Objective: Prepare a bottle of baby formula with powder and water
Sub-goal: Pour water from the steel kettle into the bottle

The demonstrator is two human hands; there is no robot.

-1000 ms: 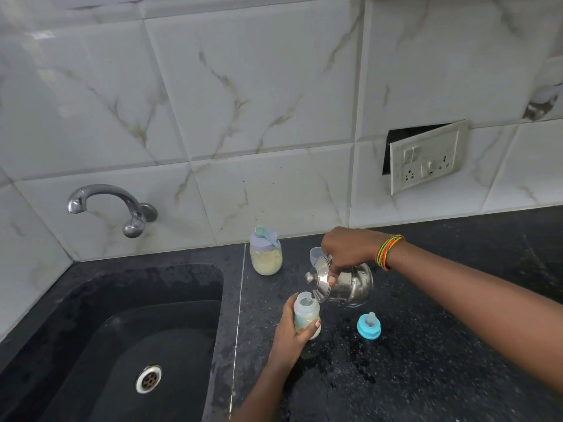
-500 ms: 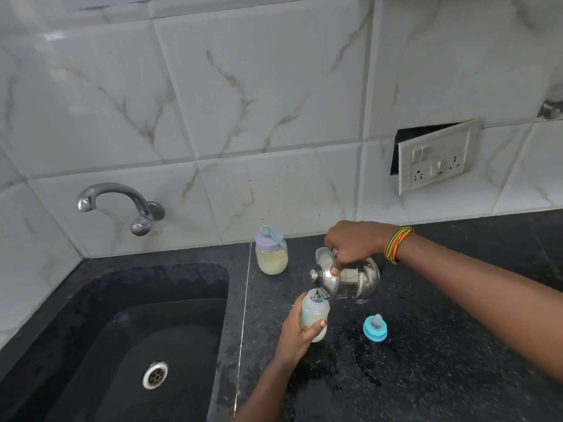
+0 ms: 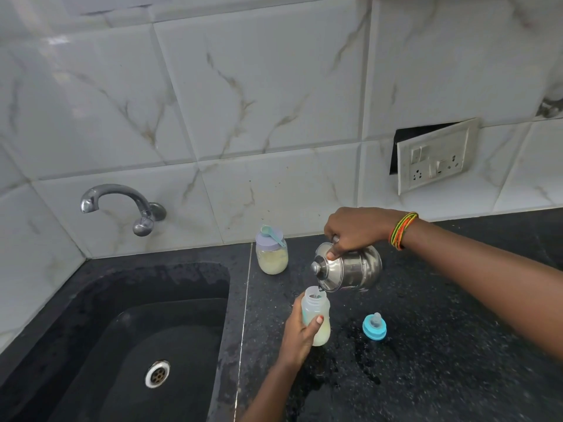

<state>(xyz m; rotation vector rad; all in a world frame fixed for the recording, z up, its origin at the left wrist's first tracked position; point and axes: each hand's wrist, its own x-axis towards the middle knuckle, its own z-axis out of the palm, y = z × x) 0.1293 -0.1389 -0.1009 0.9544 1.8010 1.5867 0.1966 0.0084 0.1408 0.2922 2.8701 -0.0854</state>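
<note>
Two hands held their grips at lower centre, as half a second earlier. The left hand [image 3: 300,333] curled its fingers [image 3: 315,325] round the open bottle [image 3: 316,312], upright over the black desk [image 3: 441,360]. The right hand [image 3: 353,229] gripped the tilted steel pot [image 3: 356,271], thumb on its lid, lip at the bottle's mouth. The blue teat cap [image 3: 374,327] lay to the right.

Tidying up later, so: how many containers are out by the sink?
3. A powder jar stands near the wall, a steel pot is tilted in the right hand, and a baby bottle is held by the left hand below it.
</note>
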